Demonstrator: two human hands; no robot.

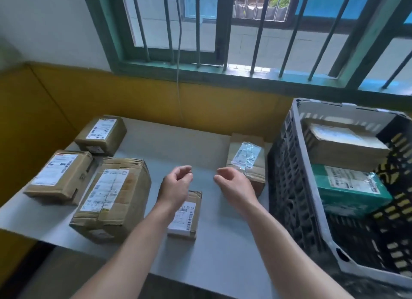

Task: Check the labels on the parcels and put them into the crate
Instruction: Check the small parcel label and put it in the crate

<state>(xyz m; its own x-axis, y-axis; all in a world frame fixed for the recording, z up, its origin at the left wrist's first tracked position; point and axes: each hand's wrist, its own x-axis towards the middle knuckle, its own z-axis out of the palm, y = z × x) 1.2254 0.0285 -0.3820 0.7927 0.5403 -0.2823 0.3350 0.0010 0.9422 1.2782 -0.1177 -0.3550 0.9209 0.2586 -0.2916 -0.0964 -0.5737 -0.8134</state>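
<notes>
Status: nothing is held. The left hand [176,183] and right hand [233,184] are raised over the tabletop [200,142], fingers loosely curled and empty, with a gap between them.

Key relation: the taped parcel [245,156] lies just far-right of the right hand, and its near-left corner is hidden behind that hand. Its long axis runs near-to-far, roughly in line with the right forearm. It sits between the right hand and the black crate [287,187], close to the crate's left wall. The right hand is clearly nearer. The label is face up but glare on the tape makes it unreadable.

Alternative: a small labelled parcel [189,218] lies under the left wrist, long axis also near-to-far, partly covered by the forearm. The left hand is nearer to that one.

Remaining on the left: a large dented carton [113,198], a flat carton [60,174] and a small carton [101,135] at the far-left corner. All are well apart from the right hand.

Already in the crate: a brown parcel [343,145] on the far side and a green parcel [352,187] nearer.

Judgement: the taped parcel is likely next. A short reach far-right by the right hand is needed, then a lift over the crate wall.
</notes>
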